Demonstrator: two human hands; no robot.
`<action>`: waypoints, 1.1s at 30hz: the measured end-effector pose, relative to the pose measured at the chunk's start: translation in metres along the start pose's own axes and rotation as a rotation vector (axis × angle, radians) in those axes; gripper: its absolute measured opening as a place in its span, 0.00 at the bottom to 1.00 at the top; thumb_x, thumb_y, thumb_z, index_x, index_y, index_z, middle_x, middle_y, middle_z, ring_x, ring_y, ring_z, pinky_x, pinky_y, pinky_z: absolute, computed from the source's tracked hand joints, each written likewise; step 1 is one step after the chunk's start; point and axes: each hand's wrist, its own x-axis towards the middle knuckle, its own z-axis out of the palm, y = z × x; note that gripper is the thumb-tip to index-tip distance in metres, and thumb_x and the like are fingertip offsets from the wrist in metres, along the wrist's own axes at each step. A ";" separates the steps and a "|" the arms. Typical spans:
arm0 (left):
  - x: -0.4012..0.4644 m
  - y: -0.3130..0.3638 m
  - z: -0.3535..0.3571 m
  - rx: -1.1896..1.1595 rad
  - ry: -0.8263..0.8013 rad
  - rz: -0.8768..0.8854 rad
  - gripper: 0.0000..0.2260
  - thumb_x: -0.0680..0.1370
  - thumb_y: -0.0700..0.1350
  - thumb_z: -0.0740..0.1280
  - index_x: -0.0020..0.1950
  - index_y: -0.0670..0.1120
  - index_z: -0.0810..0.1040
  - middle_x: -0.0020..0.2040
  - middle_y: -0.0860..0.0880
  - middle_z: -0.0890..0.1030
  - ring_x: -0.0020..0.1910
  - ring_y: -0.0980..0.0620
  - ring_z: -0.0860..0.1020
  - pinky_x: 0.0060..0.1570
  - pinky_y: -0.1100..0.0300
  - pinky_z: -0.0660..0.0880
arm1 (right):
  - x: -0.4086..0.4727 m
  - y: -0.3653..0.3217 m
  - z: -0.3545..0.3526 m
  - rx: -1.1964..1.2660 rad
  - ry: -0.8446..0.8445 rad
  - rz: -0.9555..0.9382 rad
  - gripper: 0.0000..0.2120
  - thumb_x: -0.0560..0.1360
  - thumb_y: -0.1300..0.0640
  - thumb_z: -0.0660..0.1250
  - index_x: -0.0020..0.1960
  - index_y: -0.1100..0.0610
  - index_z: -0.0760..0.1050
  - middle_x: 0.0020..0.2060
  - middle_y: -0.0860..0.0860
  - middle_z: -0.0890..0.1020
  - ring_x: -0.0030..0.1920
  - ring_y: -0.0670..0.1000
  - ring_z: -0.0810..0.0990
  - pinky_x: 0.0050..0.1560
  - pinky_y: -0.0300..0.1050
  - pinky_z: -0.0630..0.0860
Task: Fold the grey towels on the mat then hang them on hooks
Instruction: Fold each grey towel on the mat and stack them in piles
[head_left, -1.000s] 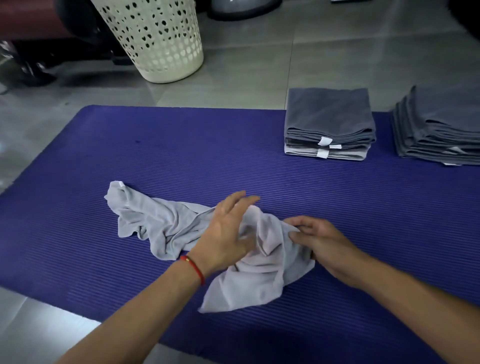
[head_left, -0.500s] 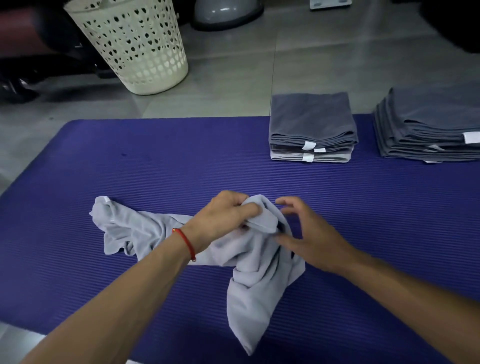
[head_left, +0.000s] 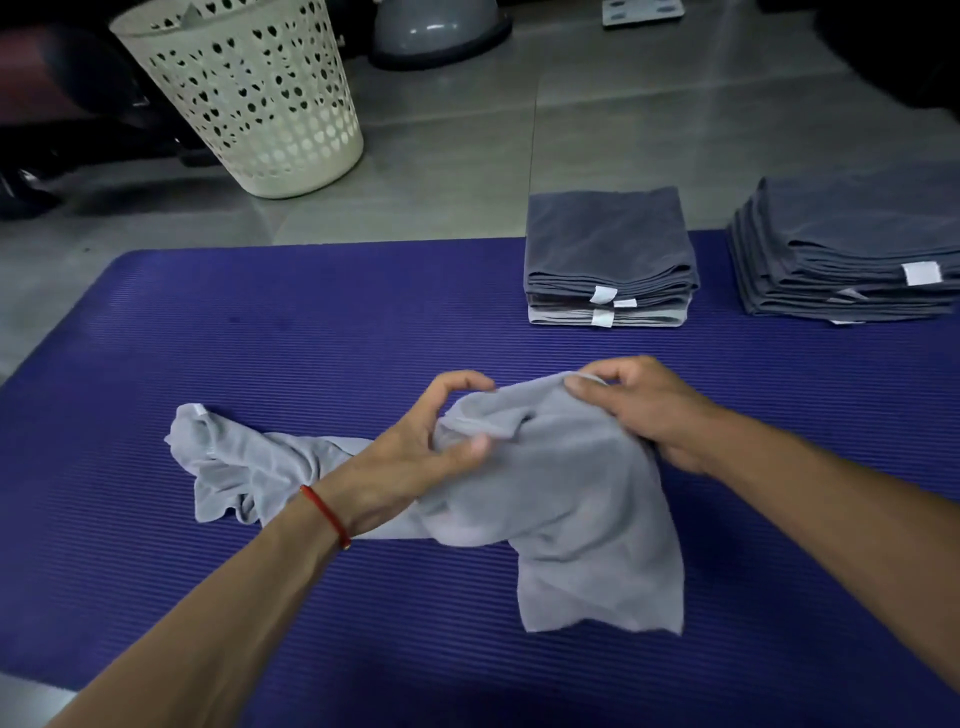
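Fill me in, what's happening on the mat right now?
A person is working on a crumpled light grey towel on the purple mat. The left hand and right hand each pinch its upper edge, lifting that part while the rest lies bunched on the mat, not yet folded. Two stacks of folded towels sit at the far side: a nearer stack and a taller stack to its right. A white laundry basket stands on the floor beyond. No hooks are in view.

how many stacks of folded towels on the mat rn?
2. One stack sits at the mat's far edge, right of centre. The second stack lies further right, cut off by the frame edge, so more may be out of view.
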 end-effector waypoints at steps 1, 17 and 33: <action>-0.001 0.001 0.001 0.063 -0.030 0.046 0.23 0.78 0.42 0.70 0.71 0.53 0.69 0.55 0.54 0.83 0.52 0.54 0.83 0.51 0.61 0.79 | 0.002 -0.004 -0.005 0.024 -0.013 0.009 0.12 0.78 0.47 0.72 0.50 0.56 0.85 0.45 0.54 0.88 0.43 0.49 0.83 0.45 0.43 0.78; -0.032 -0.044 0.115 0.711 0.109 0.363 0.09 0.79 0.50 0.65 0.44 0.48 0.81 0.37 0.55 0.78 0.35 0.60 0.74 0.39 0.66 0.72 | -0.106 0.038 0.040 0.042 -0.129 0.149 0.15 0.81 0.46 0.65 0.48 0.55 0.83 0.42 0.55 0.87 0.45 0.55 0.87 0.51 0.58 0.84; 0.153 -0.039 0.151 1.204 -0.568 -0.093 0.11 0.76 0.50 0.70 0.56 0.49 0.82 0.52 0.49 0.82 0.49 0.51 0.79 0.39 0.63 0.79 | -0.221 0.177 -0.006 -0.461 0.064 0.306 0.10 0.78 0.51 0.70 0.40 0.49 0.73 0.33 0.44 0.80 0.35 0.40 0.79 0.36 0.31 0.69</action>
